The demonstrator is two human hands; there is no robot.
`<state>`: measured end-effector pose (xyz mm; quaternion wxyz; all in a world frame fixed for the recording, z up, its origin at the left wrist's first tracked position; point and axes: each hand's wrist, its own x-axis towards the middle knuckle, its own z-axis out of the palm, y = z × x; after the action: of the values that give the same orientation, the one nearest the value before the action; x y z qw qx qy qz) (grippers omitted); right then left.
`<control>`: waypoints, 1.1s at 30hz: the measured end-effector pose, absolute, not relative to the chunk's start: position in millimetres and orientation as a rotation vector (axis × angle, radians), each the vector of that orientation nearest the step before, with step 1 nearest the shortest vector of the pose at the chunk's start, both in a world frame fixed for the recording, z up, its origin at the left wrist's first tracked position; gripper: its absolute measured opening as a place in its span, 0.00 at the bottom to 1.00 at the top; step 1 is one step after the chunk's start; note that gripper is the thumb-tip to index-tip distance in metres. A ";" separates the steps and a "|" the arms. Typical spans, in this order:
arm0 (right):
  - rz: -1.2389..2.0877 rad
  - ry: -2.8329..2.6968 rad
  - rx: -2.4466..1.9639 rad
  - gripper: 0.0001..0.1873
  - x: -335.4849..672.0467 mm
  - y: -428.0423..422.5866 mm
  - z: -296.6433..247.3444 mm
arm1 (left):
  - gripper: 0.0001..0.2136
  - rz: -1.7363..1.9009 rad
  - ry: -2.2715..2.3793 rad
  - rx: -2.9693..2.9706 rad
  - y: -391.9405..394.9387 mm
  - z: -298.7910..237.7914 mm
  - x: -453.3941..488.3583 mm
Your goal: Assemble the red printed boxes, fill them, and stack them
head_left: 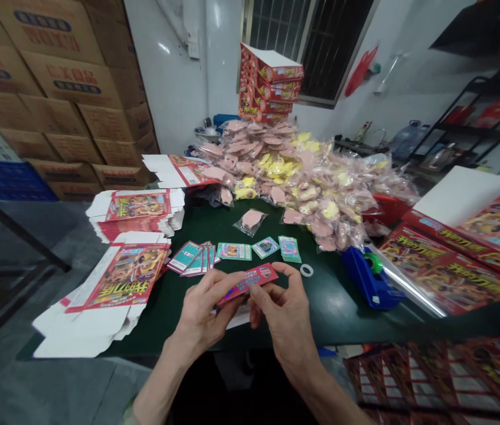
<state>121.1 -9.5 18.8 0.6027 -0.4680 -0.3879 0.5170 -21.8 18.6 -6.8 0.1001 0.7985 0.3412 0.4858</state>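
Observation:
My left hand [205,304] and my right hand [287,313] are closed on a red printed card [265,274] near the table's front edge. The card is tilted, with fingers on both ends; whether it is one card or a thin stack, I cannot tell. Something white [238,319] shows beneath it, partly hidden by my fingers. Just beyond my hands lies a fanned group of teal and red cards [192,258]. To its right are a wide card [234,251], a dark-centred card [265,247] and an upright card [289,249]. A white ring [307,270] rests beside my right hand.
Flattened red boxes [126,271] are stacked at left. Bagged pink and yellow pieces [276,165] pile up at the back, below stacked display boxes [271,82]. A blue tape dispenser [371,280] stands right, near larger red boxes [435,260]. Cartons [64,82] line the left wall.

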 end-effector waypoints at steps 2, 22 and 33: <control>1.222 -0.896 -1.093 0.27 122.1 -9.8 18.4 | 0.21 1.294 0.983 2.490 20.8 -2.3 -27.1; 1.040 -0.984 -1.077 0.44 149.1 2.7 -29.2 | 0.21 1.776 1.423 1.584 -3.3 -22.7 -32.2; 0.349 -2.471 -0.621 0.38 166.9 33.6 55.2 | 0.24 1.288 1.329 1.790 15.7 -20.3 -34.2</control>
<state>166.9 33.6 55.2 0.2812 -0.2319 -0.9221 0.1301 -34.2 15.7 -20.3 0.2796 0.6676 0.4955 0.4802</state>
